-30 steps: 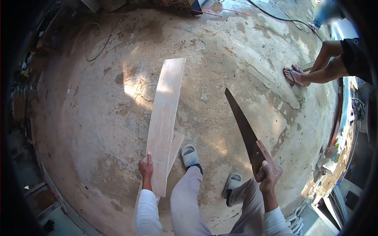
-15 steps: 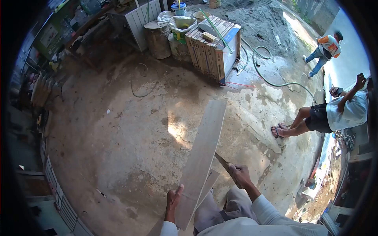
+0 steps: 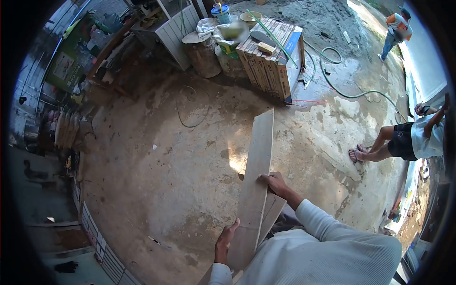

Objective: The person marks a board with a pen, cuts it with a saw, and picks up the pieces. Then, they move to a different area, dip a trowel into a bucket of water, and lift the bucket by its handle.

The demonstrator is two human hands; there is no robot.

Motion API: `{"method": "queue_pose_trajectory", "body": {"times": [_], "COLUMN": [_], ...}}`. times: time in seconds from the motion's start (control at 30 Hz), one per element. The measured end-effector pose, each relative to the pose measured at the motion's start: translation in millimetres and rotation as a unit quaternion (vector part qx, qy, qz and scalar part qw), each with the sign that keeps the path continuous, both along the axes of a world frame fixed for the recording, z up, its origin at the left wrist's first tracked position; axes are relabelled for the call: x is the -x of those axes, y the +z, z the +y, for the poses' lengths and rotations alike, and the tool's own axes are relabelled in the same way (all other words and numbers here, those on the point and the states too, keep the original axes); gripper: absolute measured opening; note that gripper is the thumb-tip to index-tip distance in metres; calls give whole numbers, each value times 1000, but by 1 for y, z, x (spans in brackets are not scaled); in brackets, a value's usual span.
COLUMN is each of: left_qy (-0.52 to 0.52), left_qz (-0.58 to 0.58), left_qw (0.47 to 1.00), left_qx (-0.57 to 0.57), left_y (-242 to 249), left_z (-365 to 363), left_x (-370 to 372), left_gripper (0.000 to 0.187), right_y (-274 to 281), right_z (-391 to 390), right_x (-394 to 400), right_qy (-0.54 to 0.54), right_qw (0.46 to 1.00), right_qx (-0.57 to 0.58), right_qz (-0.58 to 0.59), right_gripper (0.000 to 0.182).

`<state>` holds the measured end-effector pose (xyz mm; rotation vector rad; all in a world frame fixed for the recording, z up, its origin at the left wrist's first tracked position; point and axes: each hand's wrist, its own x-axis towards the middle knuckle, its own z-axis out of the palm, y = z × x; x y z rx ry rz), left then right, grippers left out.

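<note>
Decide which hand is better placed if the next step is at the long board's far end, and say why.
Probably the right hand: it is at the right edge of the long board, nearer the far end. The left hand grips the opposite edge lower down, seemingly steadying it.

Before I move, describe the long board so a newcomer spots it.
From the stack of boxes at the top, go down the concrete floor to the left hand. It grips the long board by its lower left edge. Unlike the shorter piece slanting beneath it, it reaches well past the right hand.
</note>
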<state>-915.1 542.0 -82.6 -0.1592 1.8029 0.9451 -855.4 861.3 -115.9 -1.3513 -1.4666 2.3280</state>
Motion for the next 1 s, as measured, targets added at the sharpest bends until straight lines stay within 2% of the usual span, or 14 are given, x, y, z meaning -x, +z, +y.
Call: {"method": "queue_pose_trajectory", "body": {"times": [0.1, 0.2, 0.23, 0.27, 0.33, 0.43, 0.53, 0.63, 0.73, 0.87, 0.9, 0.93, 1.0], "left_qy": [145, 253, 255, 261, 276, 311, 322, 324, 303, 322, 287, 282, 287], "left_qz": [-69, -143, -181, -220, -195, -169, -136, -90, -84, -213, -193, -197, -207], "left_qw": [982, 942, 932, 918, 920, 915, 910, 906, 903, 848, 848, 838, 822], "left_qx": [-98, -168, -185, -200, -196, -195, -223, -257, -294, -361, -401, -424, -446], "left_y": [-39, -32, -12, 2, -7, -9, -5, -6, -25, -91, -114, -116, -86], "left_z": [23, 33, 51, 59, 62, 77, 90, 104, 113, 101, 88, 93, 79], "left_x": [52, 112, 132, 142, 162, 203, 229, 250, 287, 401, 441, 483, 543], "left_gripper": [52, 43, 42, 41, 41, 40, 39, 39, 39, 32, 34, 33, 31], "right_y": [-19, 29, 47, 55, 71, 92, 112, 117, 161, 154, 148, 146, 137], "right_z": [42, 83, 95, 108, 142, 179, 207, 259, 304, 335, 335, 340, 333], "right_x": [77, 157, 181, 202, 250, 312, 372, 441, 486, 541, 554, 570, 591], "right_qy": [73, 85, 34, 34, 28, 78, 66, -6, -36, -66, -79, -89, -126], "right_qw": [996, 995, 999, 999, 998, 989, 989, 992, 991, 990, 989, 988, 987], "right_qx": [-39, -37, -6, -2, 2, -89, -105, -27, -38, -59, -62, -70, -45], "right_qz": [-37, -25, -2, 15, 59, 86, 82, 121, 123, 111, 109, 106, 86], "right_gripper": [39, 39, 40, 40, 40, 38, 38, 35, 30, 31, 31, 31, 31]}}
